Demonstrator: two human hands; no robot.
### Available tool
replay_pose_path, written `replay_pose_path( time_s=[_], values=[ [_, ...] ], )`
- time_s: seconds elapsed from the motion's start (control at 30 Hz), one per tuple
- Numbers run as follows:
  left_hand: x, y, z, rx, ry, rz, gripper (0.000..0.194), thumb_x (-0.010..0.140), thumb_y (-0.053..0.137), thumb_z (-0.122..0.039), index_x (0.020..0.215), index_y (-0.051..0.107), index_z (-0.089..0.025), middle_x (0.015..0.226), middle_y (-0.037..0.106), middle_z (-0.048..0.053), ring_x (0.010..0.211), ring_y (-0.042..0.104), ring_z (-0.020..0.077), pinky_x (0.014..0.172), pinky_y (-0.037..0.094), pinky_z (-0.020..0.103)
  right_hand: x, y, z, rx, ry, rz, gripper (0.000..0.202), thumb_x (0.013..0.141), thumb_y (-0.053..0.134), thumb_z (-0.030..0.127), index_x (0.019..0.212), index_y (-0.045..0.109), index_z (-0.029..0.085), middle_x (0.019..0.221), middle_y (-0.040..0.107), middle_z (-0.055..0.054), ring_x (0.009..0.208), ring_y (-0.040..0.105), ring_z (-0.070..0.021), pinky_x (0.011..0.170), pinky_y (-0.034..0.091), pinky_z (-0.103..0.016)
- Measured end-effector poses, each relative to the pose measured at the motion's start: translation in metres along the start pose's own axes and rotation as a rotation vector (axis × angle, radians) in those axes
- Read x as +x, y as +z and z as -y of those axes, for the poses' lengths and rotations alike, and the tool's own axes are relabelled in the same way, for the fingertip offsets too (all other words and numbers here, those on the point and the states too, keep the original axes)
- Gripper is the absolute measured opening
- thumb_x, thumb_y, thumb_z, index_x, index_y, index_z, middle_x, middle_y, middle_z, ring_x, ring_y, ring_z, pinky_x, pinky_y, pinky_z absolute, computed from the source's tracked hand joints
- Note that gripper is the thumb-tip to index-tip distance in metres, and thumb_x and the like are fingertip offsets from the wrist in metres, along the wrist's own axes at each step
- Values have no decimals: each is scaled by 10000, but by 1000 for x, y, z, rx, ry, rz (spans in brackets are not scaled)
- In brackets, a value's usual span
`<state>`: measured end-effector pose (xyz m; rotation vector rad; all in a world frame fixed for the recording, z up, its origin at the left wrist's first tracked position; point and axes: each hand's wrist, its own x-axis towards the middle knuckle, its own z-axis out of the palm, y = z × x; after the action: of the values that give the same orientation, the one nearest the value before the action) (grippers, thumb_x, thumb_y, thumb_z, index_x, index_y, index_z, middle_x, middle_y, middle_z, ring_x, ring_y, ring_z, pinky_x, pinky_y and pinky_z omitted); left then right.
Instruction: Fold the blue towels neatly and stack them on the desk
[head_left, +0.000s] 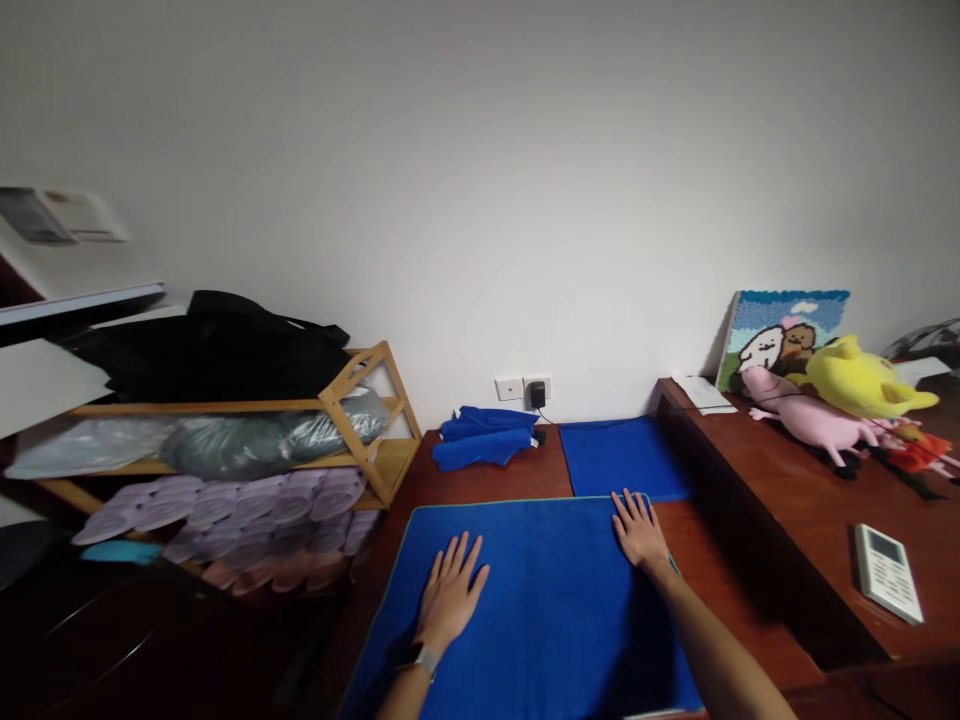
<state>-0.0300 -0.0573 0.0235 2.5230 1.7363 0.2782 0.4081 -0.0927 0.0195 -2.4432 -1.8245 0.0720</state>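
A blue cloth (540, 600) with a thin green edge lies spread out on the reddish-brown wooden table (491, 487). My left hand (452, 590) rests flat on its left part, fingers apart; a watch is on that wrist. Near the cloth's far right corner, my right hand (640, 530) lies palm down with the fingers spread. Behind it, a second blue cloth (626, 457) lies flat, partly under the spread one. A crumpled blue cloth (484, 437) sits at the back left of the table, by the wall.
A wooden rack (382, 440) on the left holds several pale purple slippers (259, 505) and a black bag (225, 350). A black plug (538, 394) is in the wall socket. To the right, a higher surface bears a white remote control (888, 572) and plush toys (814, 415).
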Motion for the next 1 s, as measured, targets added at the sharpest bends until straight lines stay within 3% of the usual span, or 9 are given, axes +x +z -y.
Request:
replay_pose_path(
  time_s=[0.1,0.17,0.33,0.43,0.53,0.63,0.87,1.0],
  values=[
    [-15,-9,40,36,-100,-15,672,1021,297,-631,1609,288,-305,1695,266,55,1567,227,286,1263,210,536,0,-10,3,-36,6,26,589,1054,263,462,1625,199,336,1708,181,27,1580,108,-250,1271,61,-463],
    [-21,-11,52,45,-106,-37,675,1022,294,-630,1610,282,-299,1695,267,57,1566,231,281,1265,207,530,-7,-18,14,-40,9,14,589,1053,269,440,1625,220,308,1704,190,18,1579,115,-261,1274,49,-470],
    [-22,-7,53,49,-89,-84,660,1024,310,-615,1606,298,-304,1692,272,57,1560,253,277,1262,211,526,-60,-23,82,90,-113,-89,593,1065,179,425,1634,176,260,1705,138,24,1584,79,-224,1282,81,-456],
    [-20,-5,52,50,-93,-88,656,1023,318,-607,1603,304,-302,1691,276,61,1558,259,279,1261,211,527,-99,-12,127,180,-270,-27,625,1062,158,536,1634,142,285,1701,131,36,1581,97,-208,1286,98,-452],
    [-19,-6,53,53,-105,-71,657,1022,324,-607,1603,301,-301,1690,274,61,1556,262,281,1259,216,524,-119,-6,146,199,-265,69,691,1046,156,597,1631,160,231,1696,143,-6,1580,103,-229,1288,81,-469],
    [-18,-7,54,58,-110,-61,652,1025,322,-600,1603,297,-301,1693,261,55,1562,246,273,1262,211,516,-119,-7,136,192,-183,88,726,1038,151,613,1627,177,191,1694,128,-27,1581,94,-238,1288,65,-474],
    [-16,-5,53,81,-104,-64,651,1022,331,-590,1601,310,-292,1687,272,63,1558,255,276,1260,218,521,-105,-3,62,151,-26,38,728,1031,166,587,1629,195,173,1695,150,-31,1582,93,-242,1283,67,-483],
    [-13,-9,60,95,-110,-27,660,1019,321,-589,1604,304,-283,1691,258,68,1557,257,273,1262,215,523,-103,0,40,142,30,52,727,1027,158,563,1631,175,159,1699,148,-25,1583,94,-239,1283,58,-482]
  ],
)
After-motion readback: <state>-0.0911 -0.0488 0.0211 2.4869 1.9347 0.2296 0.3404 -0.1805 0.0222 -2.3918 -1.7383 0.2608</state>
